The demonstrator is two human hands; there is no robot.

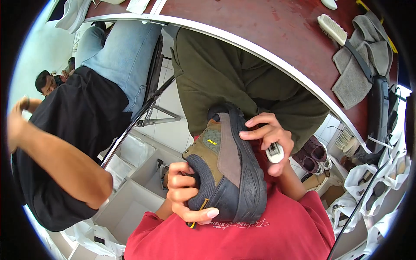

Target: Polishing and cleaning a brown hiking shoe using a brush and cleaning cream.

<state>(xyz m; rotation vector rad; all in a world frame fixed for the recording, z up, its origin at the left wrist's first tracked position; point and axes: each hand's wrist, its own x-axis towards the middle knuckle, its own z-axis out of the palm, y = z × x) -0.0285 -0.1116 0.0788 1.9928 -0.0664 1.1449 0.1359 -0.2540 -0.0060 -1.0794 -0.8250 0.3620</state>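
Observation:
A hiking shoe (224,162) in brown, grey and black lies on its side across my lap, against the red shirt. Its black rubber sole (252,182) faces right and the toe points away from me. My left hand (187,195) grips the shoe at the collar and heel, with some fingers hidden behind the upper. In my right hand (276,139) is a small white tool (275,152), seen nearly end-on, so its kind is unclear. Two fingertips of that hand rest at the sole's edge near the forefoot.
Ahead is a red-brown table (260,26) with a white edge. On it lie a white-headed brush (344,39), a grey cloth (352,84) and a black device (377,113). A person in black (74,130) sits close at left. Plastic bags (367,191) and dark shoes (312,154) stand right.

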